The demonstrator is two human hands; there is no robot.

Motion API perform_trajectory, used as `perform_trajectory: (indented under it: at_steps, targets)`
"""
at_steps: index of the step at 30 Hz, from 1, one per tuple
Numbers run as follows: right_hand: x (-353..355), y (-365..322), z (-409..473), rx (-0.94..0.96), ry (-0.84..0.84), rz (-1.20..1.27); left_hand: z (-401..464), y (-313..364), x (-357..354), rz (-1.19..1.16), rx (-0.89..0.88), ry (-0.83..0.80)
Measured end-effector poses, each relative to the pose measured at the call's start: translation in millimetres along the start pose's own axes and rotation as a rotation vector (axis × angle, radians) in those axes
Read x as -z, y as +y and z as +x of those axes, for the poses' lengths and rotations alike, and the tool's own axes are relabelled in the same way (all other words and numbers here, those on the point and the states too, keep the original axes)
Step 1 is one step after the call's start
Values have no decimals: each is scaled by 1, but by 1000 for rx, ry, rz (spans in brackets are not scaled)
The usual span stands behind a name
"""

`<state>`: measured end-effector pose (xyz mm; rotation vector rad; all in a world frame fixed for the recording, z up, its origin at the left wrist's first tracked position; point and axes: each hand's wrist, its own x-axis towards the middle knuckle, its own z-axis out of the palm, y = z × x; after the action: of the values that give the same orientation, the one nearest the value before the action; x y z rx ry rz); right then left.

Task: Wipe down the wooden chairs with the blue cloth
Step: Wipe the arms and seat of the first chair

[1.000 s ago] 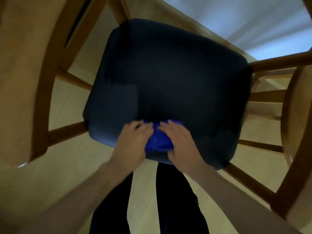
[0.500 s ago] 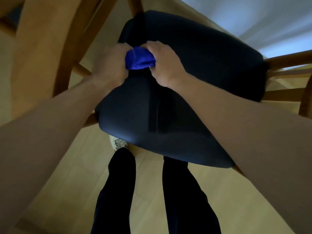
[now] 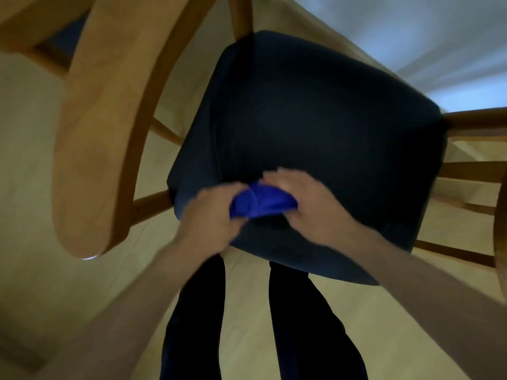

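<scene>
A wooden chair with a dark navy padded seat [image 3: 315, 127] stands below me. Its curved wooden backrest [image 3: 109, 111] rises at the left. A bunched blue cloth [image 3: 260, 201] lies pressed on the near part of the seat. My left hand [image 3: 214, 212] grips the cloth's left side. My right hand [image 3: 310, 204] lies over its right side with fingers pressing down. Both hands are blurred by motion. Most of the cloth is hidden under them.
A second wooden chair's rails and curved frame [image 3: 477, 171] stand at the right edge. Another wooden piece [image 3: 24, 26] sits at the top left. My dark-trousered legs [image 3: 192, 325] stand on the pale wood floor [image 3: 55, 283] against the seat's front edge.
Both hands dragged the cloth from the seat's far left corner back to its near edge. One second ago they were at the near edge too, so they went out and returned.
</scene>
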<state>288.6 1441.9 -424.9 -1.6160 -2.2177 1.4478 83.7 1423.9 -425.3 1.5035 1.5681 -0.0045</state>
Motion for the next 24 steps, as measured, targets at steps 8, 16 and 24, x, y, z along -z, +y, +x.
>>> perform_trajectory:
  at_steps: [8, 16, 24]
  targets:
    - [32, -34, 141, 125, 192, -163, 80, 2, 46, 71, 98, 515]
    - [-10, 19, -8, 130, -170, -240, -37, 16, -70, 155, 26, 309]
    - [36, -15, 67, 323, -144, -335, -8, 5, -27, 52, 113, 578]
